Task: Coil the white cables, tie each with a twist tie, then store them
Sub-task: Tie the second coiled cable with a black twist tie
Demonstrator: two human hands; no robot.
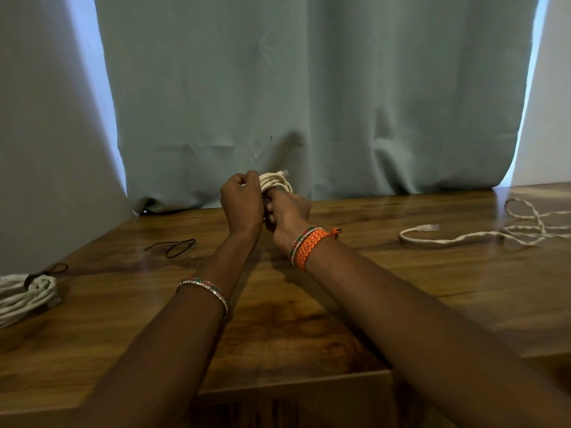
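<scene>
A coiled bundle of white cable (276, 181) is held up above the far middle of the brown wooden desk (386, 282), its loops and clear plug end sticking out beyond the knuckles on the far side. The left hand (241, 202) and right hand (287, 211) meet at it, each grip curled closed around the bundle. A tied white cable coil (26, 291) lies at the near left, a thin black twist tie (176, 246) beside it, and a loose white cable (482, 233) sprawls at the right. A pale green curtain (309, 88) hangs behind.
</scene>
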